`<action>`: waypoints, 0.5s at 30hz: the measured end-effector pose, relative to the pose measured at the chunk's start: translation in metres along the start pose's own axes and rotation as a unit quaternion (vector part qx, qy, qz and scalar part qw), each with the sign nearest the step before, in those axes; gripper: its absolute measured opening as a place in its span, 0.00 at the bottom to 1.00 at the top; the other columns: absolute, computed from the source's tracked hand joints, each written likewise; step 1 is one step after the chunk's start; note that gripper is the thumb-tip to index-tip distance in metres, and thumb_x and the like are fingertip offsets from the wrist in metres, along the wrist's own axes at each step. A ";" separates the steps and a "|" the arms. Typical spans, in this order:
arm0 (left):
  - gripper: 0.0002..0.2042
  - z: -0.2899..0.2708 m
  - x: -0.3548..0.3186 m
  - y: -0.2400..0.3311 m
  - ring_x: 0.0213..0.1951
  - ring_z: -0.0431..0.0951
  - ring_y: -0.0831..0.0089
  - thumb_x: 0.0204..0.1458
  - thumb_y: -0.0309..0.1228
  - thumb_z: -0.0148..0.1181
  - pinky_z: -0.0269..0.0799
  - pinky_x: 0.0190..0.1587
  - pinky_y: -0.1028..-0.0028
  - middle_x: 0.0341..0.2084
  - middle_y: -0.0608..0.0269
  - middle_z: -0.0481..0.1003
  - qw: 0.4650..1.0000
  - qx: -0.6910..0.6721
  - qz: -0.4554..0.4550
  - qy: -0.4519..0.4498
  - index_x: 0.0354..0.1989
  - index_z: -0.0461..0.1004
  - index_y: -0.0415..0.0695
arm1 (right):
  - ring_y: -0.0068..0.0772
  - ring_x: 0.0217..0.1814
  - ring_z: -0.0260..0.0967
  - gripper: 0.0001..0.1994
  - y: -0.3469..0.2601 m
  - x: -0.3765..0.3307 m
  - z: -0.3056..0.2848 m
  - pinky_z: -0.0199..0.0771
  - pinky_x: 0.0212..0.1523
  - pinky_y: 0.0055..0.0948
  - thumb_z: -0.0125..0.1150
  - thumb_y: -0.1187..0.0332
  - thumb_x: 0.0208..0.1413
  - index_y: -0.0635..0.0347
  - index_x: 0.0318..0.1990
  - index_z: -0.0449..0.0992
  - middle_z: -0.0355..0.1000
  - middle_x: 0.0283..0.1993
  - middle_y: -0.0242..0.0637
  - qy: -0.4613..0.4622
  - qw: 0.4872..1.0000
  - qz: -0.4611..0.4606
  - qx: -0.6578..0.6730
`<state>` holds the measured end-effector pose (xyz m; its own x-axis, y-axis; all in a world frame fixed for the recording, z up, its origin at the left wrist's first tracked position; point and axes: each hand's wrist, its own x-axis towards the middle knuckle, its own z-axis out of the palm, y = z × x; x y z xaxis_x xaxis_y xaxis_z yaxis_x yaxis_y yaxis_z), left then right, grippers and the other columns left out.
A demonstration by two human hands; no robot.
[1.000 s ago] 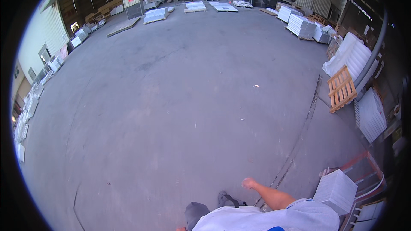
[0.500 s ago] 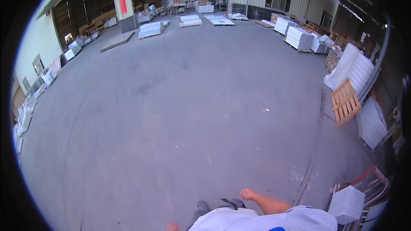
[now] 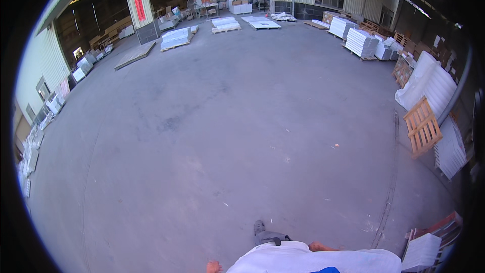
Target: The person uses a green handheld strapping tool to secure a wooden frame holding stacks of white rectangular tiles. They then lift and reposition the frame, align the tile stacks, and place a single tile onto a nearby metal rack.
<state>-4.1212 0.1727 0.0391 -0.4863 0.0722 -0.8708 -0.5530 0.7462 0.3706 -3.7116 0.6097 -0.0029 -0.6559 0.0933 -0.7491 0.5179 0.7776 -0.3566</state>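
Observation:
My left hand [image 3: 214,267] shows at the lower edge, left of my white shirt [image 3: 303,260]. It is small in the picture and partly cut off, so its fingers cannot be made out. My right hand [image 3: 317,246] hangs beside my waist, partly covered by the shirt, and its fingers are smeared. Neither hand touches any object that I can see. Between the two, a grey shoe [image 3: 259,226] and a trouser leg come forward over the grey concrete floor [image 3: 202,162].
A white block-shaped stack [image 3: 422,252] stands near right by a reddish frame. Beyond it a wooden pallet [image 3: 423,127] leans near white foam rolls [image 3: 429,83]. Stacked white slabs [image 3: 361,44] and low pallets [image 3: 176,39] line the far side. A pillar [image 3: 137,0] rises far left.
Floor marks and goods at the right have shifted right and outward in the picture. My shoe has come forward. My right hand has swung back toward my waist, and its forearm is now mostly hidden.

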 end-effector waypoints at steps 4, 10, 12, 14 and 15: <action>0.17 -0.038 0.029 0.040 0.34 0.82 0.50 0.57 0.34 0.50 0.79 0.36 0.55 0.37 0.47 0.80 0.815 0.489 0.310 -0.001 0.44 0.74 0.32 | 0.39 0.26 0.76 0.14 -0.033 0.171 -0.167 0.77 0.26 0.35 0.54 0.60 0.55 0.61 0.35 0.80 0.79 0.32 0.42 0.056 0.915 0.208 0.340; 0.15 -0.064 0.092 0.173 0.30 0.80 0.54 0.57 0.34 0.49 0.77 0.31 0.58 0.33 0.49 0.79 0.999 0.039 -0.023 -0.026 0.41 0.74 0.33 | 0.32 0.38 0.76 0.16 -0.151 0.341 -0.459 0.76 0.35 0.34 0.48 0.60 0.61 0.59 0.45 0.77 0.78 0.42 0.36 0.244 0.909 -0.050 0.336; 0.14 -0.086 0.123 0.222 0.28 0.80 0.55 0.57 0.34 0.49 0.76 0.29 0.59 0.32 0.49 0.79 0.999 0.038 -0.023 -0.028 0.40 0.74 0.33 | 0.32 0.40 0.76 0.16 -0.192 0.369 -0.527 0.76 0.36 0.33 0.50 0.60 0.61 0.59 0.47 0.77 0.78 0.42 0.36 0.238 0.877 -0.053 0.415; 0.14 -0.108 0.164 0.263 0.27 0.79 0.57 0.57 0.33 0.49 0.75 0.28 0.60 0.30 0.50 0.78 0.999 0.036 -0.020 -0.030 0.39 0.74 0.33 | 0.32 0.40 0.77 0.16 -0.211 0.395 -0.553 0.76 0.37 0.32 0.51 0.60 0.61 0.59 0.48 0.77 0.78 0.42 0.36 0.228 0.866 -0.065 0.440; 0.14 -0.128 0.181 0.289 0.26 0.79 0.58 0.57 0.33 0.49 0.75 0.27 0.61 0.30 0.51 0.78 0.999 0.031 -0.022 -0.027 0.38 0.74 0.33 | 0.32 0.40 0.77 0.16 -0.219 0.411 -0.562 0.76 0.37 0.32 0.52 0.60 0.61 0.59 0.48 0.77 0.78 0.43 0.36 0.225 0.870 -0.081 0.432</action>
<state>-4.4551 0.3166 0.0300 -0.4246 0.0719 -0.9025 -0.5290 0.7893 0.3117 -4.4031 0.8271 0.0813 -0.8070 0.4111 -0.4239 0.4897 0.0648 -0.8695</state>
